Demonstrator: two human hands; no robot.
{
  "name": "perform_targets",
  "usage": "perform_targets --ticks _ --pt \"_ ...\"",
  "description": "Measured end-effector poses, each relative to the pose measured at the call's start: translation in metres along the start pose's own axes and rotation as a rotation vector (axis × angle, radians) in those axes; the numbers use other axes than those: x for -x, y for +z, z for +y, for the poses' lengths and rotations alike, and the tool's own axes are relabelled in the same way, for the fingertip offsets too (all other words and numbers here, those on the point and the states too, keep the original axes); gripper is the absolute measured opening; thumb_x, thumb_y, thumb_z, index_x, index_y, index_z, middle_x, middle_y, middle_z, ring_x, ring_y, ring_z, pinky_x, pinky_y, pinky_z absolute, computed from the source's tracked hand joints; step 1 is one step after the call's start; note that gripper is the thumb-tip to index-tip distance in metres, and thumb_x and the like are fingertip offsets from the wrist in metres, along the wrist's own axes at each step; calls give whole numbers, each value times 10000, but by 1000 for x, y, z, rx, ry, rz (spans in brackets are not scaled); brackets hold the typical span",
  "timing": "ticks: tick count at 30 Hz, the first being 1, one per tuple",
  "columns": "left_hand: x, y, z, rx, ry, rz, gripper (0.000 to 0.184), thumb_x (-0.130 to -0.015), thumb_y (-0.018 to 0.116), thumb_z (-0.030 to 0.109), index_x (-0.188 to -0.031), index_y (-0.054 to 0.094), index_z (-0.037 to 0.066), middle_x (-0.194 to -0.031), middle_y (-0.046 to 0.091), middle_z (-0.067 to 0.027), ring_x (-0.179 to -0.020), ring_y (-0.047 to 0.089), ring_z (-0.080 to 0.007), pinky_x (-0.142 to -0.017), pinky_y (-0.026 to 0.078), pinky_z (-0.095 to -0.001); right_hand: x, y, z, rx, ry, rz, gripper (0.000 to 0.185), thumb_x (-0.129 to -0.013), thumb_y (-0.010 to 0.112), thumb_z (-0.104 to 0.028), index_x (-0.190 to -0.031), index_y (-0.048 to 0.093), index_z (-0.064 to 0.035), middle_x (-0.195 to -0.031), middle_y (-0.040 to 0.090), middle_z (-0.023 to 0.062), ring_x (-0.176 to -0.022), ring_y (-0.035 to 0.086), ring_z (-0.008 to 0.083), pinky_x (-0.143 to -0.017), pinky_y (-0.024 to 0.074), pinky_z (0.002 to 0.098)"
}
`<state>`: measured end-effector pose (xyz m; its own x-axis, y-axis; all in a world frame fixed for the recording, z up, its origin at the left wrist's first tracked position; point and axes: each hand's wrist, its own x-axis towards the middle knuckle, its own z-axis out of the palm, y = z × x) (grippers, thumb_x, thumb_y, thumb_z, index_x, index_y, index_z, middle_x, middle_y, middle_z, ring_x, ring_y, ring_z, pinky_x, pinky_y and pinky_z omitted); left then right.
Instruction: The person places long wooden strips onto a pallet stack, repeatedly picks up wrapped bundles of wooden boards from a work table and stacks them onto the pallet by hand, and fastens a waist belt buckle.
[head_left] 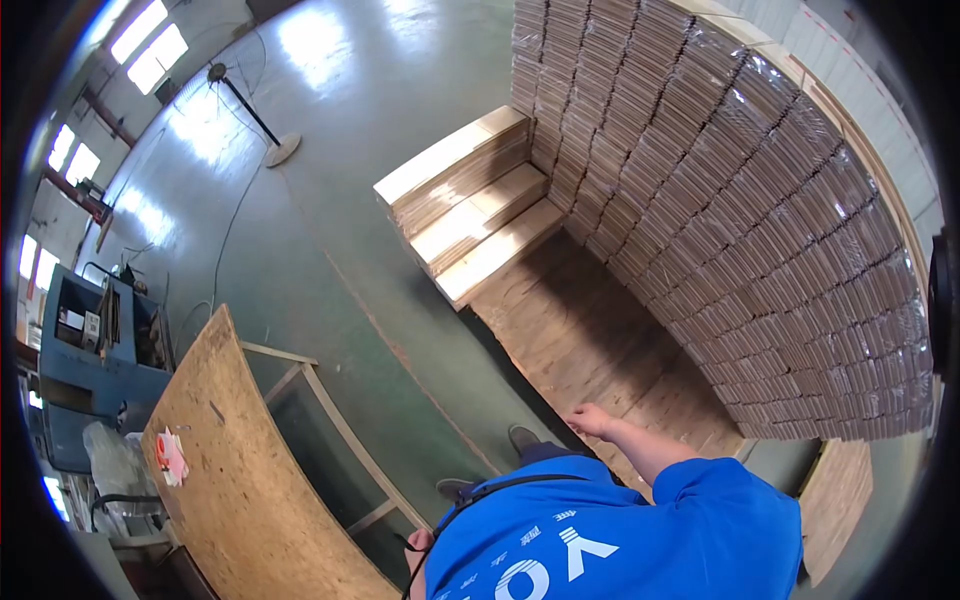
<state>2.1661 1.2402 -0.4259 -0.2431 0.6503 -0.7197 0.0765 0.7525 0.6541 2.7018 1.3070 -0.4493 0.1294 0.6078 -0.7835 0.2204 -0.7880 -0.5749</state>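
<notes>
My right hand point(591, 421) hangs over the near edge of a wooden pallet deck point(610, 340), fingers loosely bent and slightly apart, with nothing visible in it. Low in the view, my left hand point(418, 541) is beside the edge of a wooden worktable point(240, 470); its fingers are mostly hidden, and a black strap point(470, 500) runs close by. Stepped stacks of flat cardboard point(480, 215) stand on the far end of the deck. Along its right side rises a tall wall of bundled cardboard point(720, 200), partly under shiny clear film.
A pedestal fan point(247, 108) stands on the green floor point(370, 260), its cable trailing across. Red-and-white items point(171, 457) lie on the worktable. Beyond it are a blue cabinet point(95, 350) and clear plastic point(108, 465). A wooden board point(838, 505) is at lower right.
</notes>
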Motion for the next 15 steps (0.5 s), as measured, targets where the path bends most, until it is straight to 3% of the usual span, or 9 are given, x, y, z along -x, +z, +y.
perform_targets --ticks 4,5,8,10,12,13,14,15 --pt "-1 -3 33 296 23 19 274 -970 557 250 -1100 559 9 -854 645 -115 -798 665 -241 -640 530 -329 -2 2 -2 63 34 -69 344 -869 646 -342 -960 685 -12 -835 669 68 -724 623 144 -600 490 294" --pt "-6 -7 30 350 -10 4 223 -965 560 232 -1035 587 21 -870 643 -111 -788 649 -229 -626 512 -322 0 0 -11 69 8 -70 345 -874 641 -341 -973 680 -13 -846 668 66 -737 623 145 -612 491 294" --pt "-1 -7 22 -30 90 -95 199 -956 574 226 -974 620 34 -848 636 -112 -760 632 -224 -627 495 -330 -3 -10 -35 10 -23 -14 356 -884 632 -344 -1004 662 -11 -885 667 63 -769 622 149 -641 493 302" --pt "14 10 13 -112 60 18 236 -948 592 244 -934 645 15 -816 649 -93 -725 622 -211 -649 494 -342 -3 -16 -40 -40 -7 4 356 -890 625 -343 -1019 651 -11 -913 667 62 -787 620 154 -653 494 306" --pt "15 20 -3 -177 -1 61 261 -945 599 257 -923 641 0 -809 660 -87 -714 622 -200 -653 496 -345 -6 -22 -43 -73 10 -15 349 -897 618 -337 -1029 640 -15 -941 666 62 -804 618 159 -660 495 307" --pt "23 31 -7 -124 22 121 293 -939 602 278 -900 652 -8 -821 673 -65 -720 620 -178 -658 495 -333 -5 -25 -43 -75 -14 -18 320 -903 611 -319 -987 644 -12 -890 667 71 -742 613 161 -640 494 311" --pt "15 40 -8 0 75 -31 286 -932 610 277 -910 663 -3 -825 675 -60 -730 620 -168 -663 494 -320 -4 -32 -41 -20 -35 -1 300 -904 612 -305 -958 643 -11 -848 660 77 -704 605 161 -615 486 308" --pt "19 41 -15 -52 34 13 282 -923 619 277 -923 678 2 -831 679 -54 -742 621 -155 -669 493 -303 -2 -34 -42 45 -72 -16 283 -904 613 -290 -929 642 -10 -806 653 83 -665 596 161 -590 478 306"
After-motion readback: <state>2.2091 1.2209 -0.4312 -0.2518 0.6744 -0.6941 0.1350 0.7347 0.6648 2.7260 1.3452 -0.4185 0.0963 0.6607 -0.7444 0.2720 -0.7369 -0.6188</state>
